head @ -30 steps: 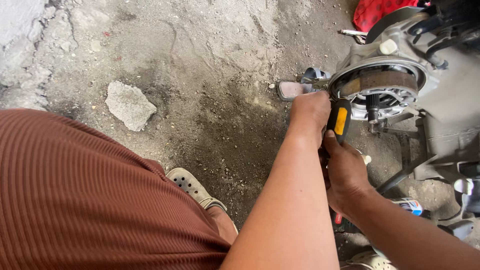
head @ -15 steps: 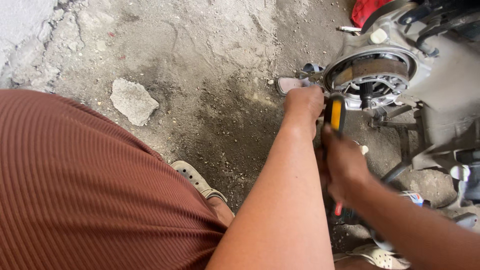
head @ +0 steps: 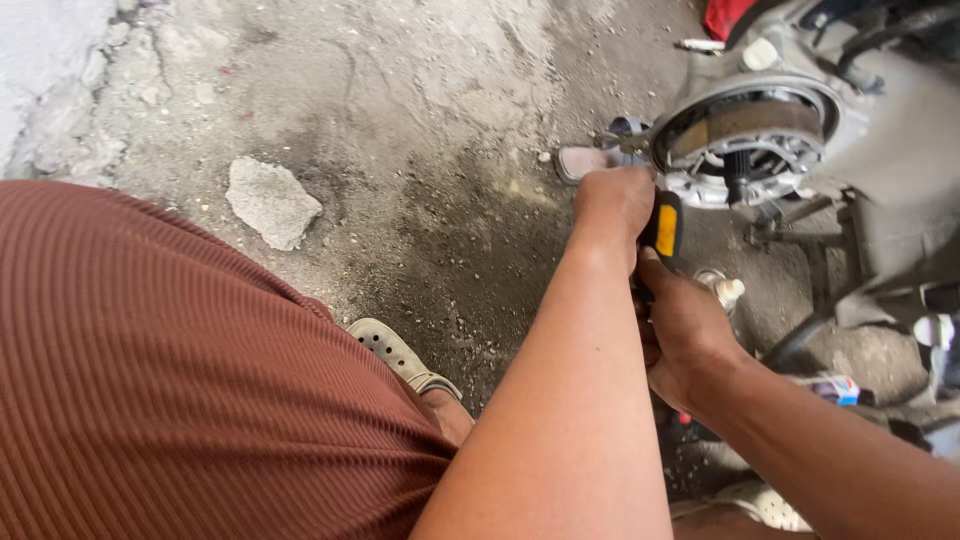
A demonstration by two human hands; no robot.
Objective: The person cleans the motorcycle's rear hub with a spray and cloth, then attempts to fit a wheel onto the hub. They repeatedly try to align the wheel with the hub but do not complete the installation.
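Note:
My left hand (head: 612, 204) is closed around the upper part of a black and yellow tool handle (head: 664, 230), right beside a round metal brake drum assembly (head: 745, 140) of a small vehicle. My right hand (head: 685, 325) grips the lower end of the same tool, just below and nearer to me. The tool's working end is hidden behind my left hand. A grey metal piece (head: 585, 160) lies on the ground just beyond my left knuckles.
The ground is rough stained concrete with a flat stone (head: 270, 200) at the left. My knee in ribbed brown cloth (head: 180, 380) fills the lower left, my sandal (head: 395, 355) beside it. Frame parts and a stand (head: 830, 270) crowd the right.
Both hands and the tool hold the same grip at the drum. The view has shifted a little, so the drum sits slightly higher and further left in the picture.

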